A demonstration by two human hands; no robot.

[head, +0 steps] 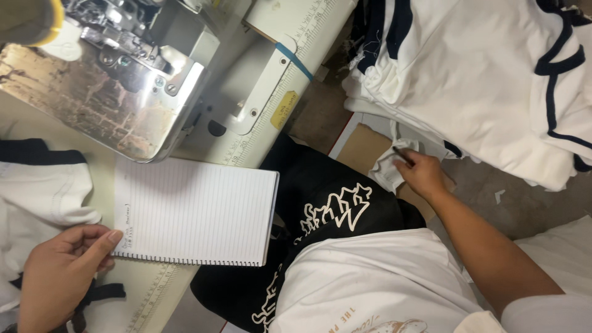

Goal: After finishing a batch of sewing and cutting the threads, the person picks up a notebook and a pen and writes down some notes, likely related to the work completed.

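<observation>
Head view, left hand (58,271) on notebook (194,213), right hand (420,172) w/ pen (402,154)

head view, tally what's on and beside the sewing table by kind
spiral notebooks: 1
sewing machines: 1
stacks of white navy-trimmed garments: 1
hands: 2, left hand, right hand
total: 5

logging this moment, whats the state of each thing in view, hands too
left hand: bare, fingertips on the notebook's left edge
notebook: open flat on the table, page mostly blank, a few lines written at one edge
right hand: holds a thin dark stick-like thing against a small white cloth piece
sewing machine: no cloth under it
white garments with dark trim: stacked in a pile
</observation>
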